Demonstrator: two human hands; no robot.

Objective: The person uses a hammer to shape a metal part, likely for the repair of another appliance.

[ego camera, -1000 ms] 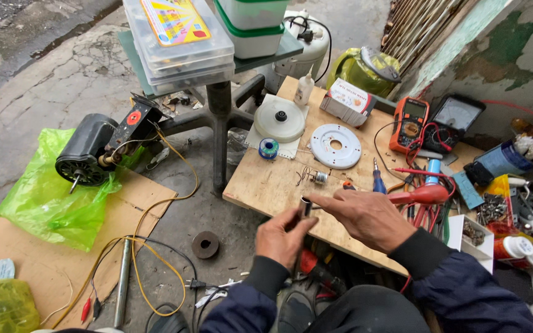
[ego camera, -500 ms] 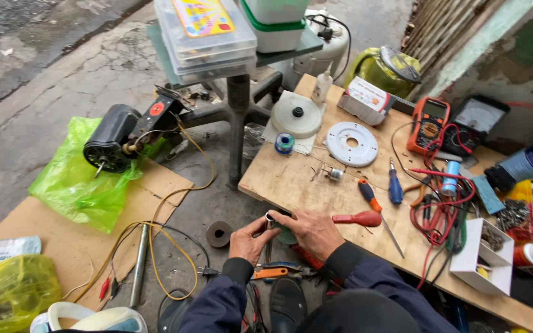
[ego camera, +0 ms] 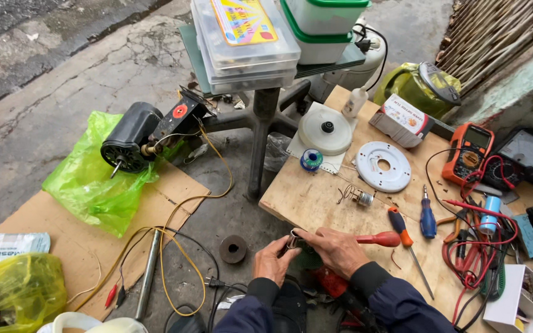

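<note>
Around: board (ego camera: 316, 197), motor (ego camera: 129, 137), meter (ego camera: 467, 153).
Screwdrivers: three (ego camera: 402, 223).
Fingers: my left hand (ego camera: 272, 262) and right hand (ego camera: 335, 250) both pinch a small part (ego camera: 295, 239).

There is only 1 camera, so no other view shares anything with it. It sits on the person's head and looks down and a little forward. It is close to the hands. The left hand (ego camera: 272, 262) and the right hand (ego camera: 334, 250) show low in the middle of the frame, with both dark sleeves coming in from the bottom edge. The wooden counter (ego camera: 316, 197) runs from the middle to the right side and looks near. The ground fills the left side. The green bag (ego camera: 97, 191) lies at the middle left. The grey road is far off, in the upper left corner.
</note>
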